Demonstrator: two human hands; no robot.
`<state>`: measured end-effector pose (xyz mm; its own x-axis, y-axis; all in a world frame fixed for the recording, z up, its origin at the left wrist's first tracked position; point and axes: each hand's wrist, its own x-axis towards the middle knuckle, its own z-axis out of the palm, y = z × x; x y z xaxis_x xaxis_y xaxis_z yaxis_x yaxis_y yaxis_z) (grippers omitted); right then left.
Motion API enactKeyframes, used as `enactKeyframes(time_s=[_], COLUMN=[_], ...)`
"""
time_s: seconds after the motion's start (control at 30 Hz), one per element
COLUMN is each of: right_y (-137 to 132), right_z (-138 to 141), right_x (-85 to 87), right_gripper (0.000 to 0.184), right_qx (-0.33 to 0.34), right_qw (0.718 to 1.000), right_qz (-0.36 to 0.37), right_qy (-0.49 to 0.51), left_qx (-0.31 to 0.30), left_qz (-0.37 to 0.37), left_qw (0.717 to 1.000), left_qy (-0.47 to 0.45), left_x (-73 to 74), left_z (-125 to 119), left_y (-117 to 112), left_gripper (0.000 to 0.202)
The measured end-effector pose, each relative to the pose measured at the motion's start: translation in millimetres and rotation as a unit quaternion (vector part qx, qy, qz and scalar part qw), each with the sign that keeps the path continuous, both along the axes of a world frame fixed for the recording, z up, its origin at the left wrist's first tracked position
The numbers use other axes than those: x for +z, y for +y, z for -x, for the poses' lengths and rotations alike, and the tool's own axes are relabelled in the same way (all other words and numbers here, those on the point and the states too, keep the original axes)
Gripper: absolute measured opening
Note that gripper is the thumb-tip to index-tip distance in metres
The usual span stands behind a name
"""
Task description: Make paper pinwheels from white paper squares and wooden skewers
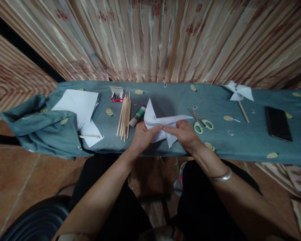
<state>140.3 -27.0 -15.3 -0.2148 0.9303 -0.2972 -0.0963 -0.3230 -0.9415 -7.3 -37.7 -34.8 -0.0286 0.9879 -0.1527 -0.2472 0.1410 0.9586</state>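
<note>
Between my two hands is a white paper pinwheel (152, 115), its blades folded inward and pointed tips sticking out up, right and down. My left hand (143, 136) grips its left side, thumb pressed near the centre. My right hand (185, 133) pinches it from the right, thumb meeting the other thumb at the middle. Just left of the paper lies a glue stick (137, 116), and beside that a bundle of wooden sticks (124, 115). Scissors (200, 121) with pale green handles rest right of my right hand.
A red box of small metal pins (117, 95) stands open behind the sticks. White paper sheets (77, 102) lie at left by bunched cloth (52, 129). At right are a finished-looking pinwheel on a stick (240, 92) and a black phone (278, 124). A pleated curtain (150, 43) hangs behind.
</note>
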Motion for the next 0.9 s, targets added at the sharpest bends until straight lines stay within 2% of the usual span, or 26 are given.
enactKeyframes(time_s=[0.3, 0.47, 0.6, 0.9], right_y=[-4, 0, 2, 0], right_z=[1, -3, -5, -6], right_x=[-1.6, -3.7, -2.4, -2.0], right_gripper=[0.032, 0.031, 0.036, 0.034], right_qx=[-0.012, -0.028, -0.034, -0.001], right_qw=[0.999, 0.999, 0.997, 0.996], right_qz=[0.041, 0.025, 0.040, 0.051], right_qy=[0.018, 0.031, 0.054, 0.079], left_qx=[0.025, -0.024, -0.056, -0.061], left_qz=[-0.031, -0.016, 0.014, 0.022], left_qw=[0.998, 1.000, 0.998, 0.998], left_qy=[0.052, 0.008, -0.026, 0.021], left_x=[-4.5, -0.1, 4.3, 2.0], left_z=[-1, 2, 7, 9], left_y=[-1, 1, 3, 2], left_gripper=[0.022, 0.029, 0.033, 0.032])
